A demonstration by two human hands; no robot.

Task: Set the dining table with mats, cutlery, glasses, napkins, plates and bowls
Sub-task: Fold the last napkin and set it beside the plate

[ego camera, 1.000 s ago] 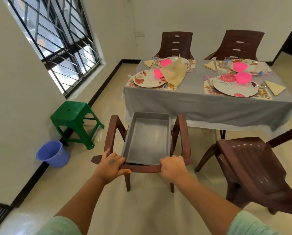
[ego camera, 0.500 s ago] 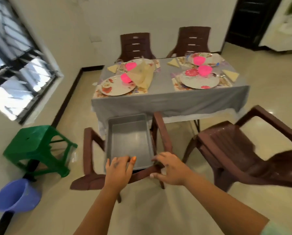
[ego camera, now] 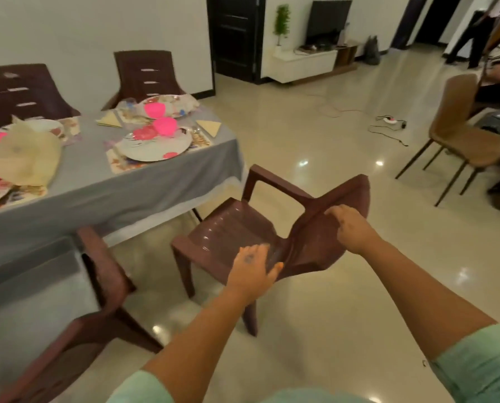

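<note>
- I am looking down at a brown plastic armchair (ego camera: 231,231) in the centre of the frame; both hands are on its backrest, which is running from lower left to upper right.
- My left hand (ego camera: 253,270) is gripping the lower end of the backrest's top edge, fingers curled over it and thumb (ego camera: 276,269) pressing the near face.
- My right hand (ego camera: 350,228) is holding the upper part of the same edge, fingers bent over the rim; the fingertips are hidden behind it.
- The chair's seat is facing the upper left of the frame, toward the dining table (ego camera: 144,187); its front edge is standing near the table's right-hand corner but apart from it, with a strip of floor between.
- The table's long axis is running from lower left toward upper centre, under a grey tablecloth hanging down the near side.
- On it, a flowered plate (ego camera: 156,145) is lying on a mat with a pink bowl (ego camera: 165,126) on its far rim; a folded yellow napkin (ego camera: 209,126) is lying just to its right, pointing toward the table's edge.
- A second plate with a pink bowl (ego camera: 155,109) is sitting behind it, at the far corner.
- At the left, a crumpled yellow cloth (ego camera: 25,155) is covering part of another setting.
- At the lower left another brown armchair (ego camera: 103,274) is carrying a grey tray (ego camera: 36,301), blurred, close beside the one I am holding.
- Open glossy floor (ego camera: 344,286) is stretching right and below; a tan chair (ego camera: 461,135) is standing well apart at the right edge.
</note>
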